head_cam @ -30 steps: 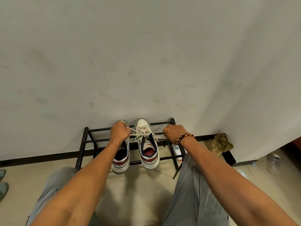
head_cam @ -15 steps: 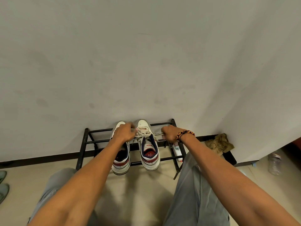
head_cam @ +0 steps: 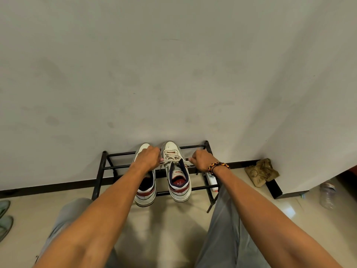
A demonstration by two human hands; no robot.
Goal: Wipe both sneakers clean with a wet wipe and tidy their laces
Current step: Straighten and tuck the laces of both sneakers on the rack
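Two white sneakers with red and navy trim stand side by side on a low black metal rack, toes to the wall. The right sneaker shows its laces drawn sideways across the tongue. My left hand pinches one lace end at the left of that shoe and covers the front of the left sneaker. My right hand, with a beaded bracelet on the wrist, pinches the other lace end at the right. No wet wipe shows in either hand.
A white packet lies under the rack's right end. A crumpled brown cloth sits in the wall corner, a plastic bottle on the floor at far right, and green sandals at the left edge. My grey-trousered knees frame the floor.
My hands came in toward the right sneaker's laces, then moved slightly apart again, keeping hold of the lace ends. The sneakers stayed in place.
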